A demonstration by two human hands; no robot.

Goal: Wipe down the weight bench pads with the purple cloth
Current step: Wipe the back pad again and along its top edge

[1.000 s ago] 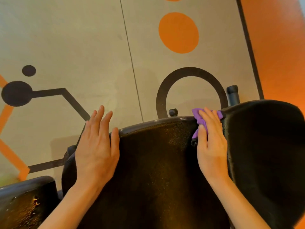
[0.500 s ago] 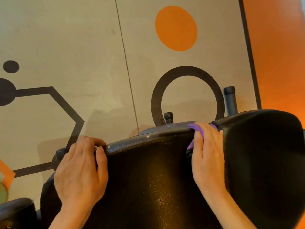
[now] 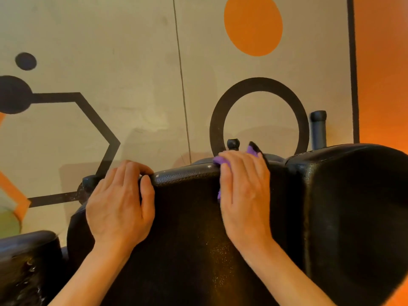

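My right hand (image 3: 244, 195) lies flat, fingers straight, pressing the crumpled purple cloth (image 3: 251, 151) against the far edge of the wide black textured vinyl bench pad (image 3: 187, 228). Most of the cloth is hidden under my palm; only a tuft shows past my fingertips and a sliver beside my thumb. My left hand (image 3: 120, 204) curls over the same far edge, fingers hooked round the stitched rim, steadying the pad.

To do this stroke well, I judge I should keep the palm spread so the cloth bears evenly, roll it over the rounded rim where pale flecks sit on the seam, then draw it along the edge toward my left hand. I should shift that hand away before the cloth reaches it, or a strip stays unwiped. The cloth is bunched; spreading it would cover more surface.

Just right of my right hand sits a second black curved pad (image 3: 357, 217), with a dark gap between the two where the cloth could snag. A small black knob (image 3: 233, 144) rises right behind my fingertips, and a dark capped post (image 3: 318, 129) stands further right; both could catch my knuckles. Another glossy black pad (image 3: 24, 270) shows at lower left. Beyond lies the beige floor (image 3: 132, 51) with its black ring and orange circle.
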